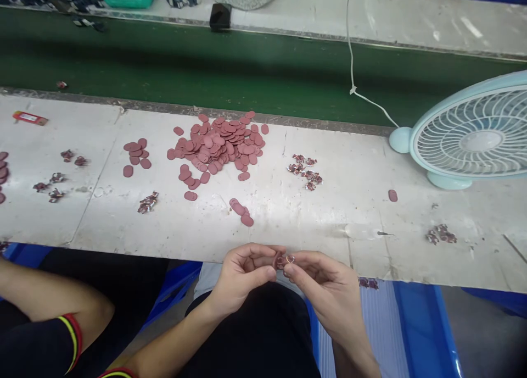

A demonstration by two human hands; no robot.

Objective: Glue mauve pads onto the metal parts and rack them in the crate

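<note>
My left hand and my right hand meet in front of my lap at the table's near edge. Between their fingertips is a small dark red piece with a shiny metallic part on its right side; its exact kind is too small to make out. The left thumb and fingers pinch its left side, while the right thumb and forefinger close on the shiny end. Beyond my hands lie a few loose reddish oval discs. A big heap of the same discs spreads farther back.
Small clusters of shiny dark red pieces lie around the white table. A light blue fan stands at right, its white cable crossing the green belt. A co-worker's arm is at left, near a red lighter-like object.
</note>
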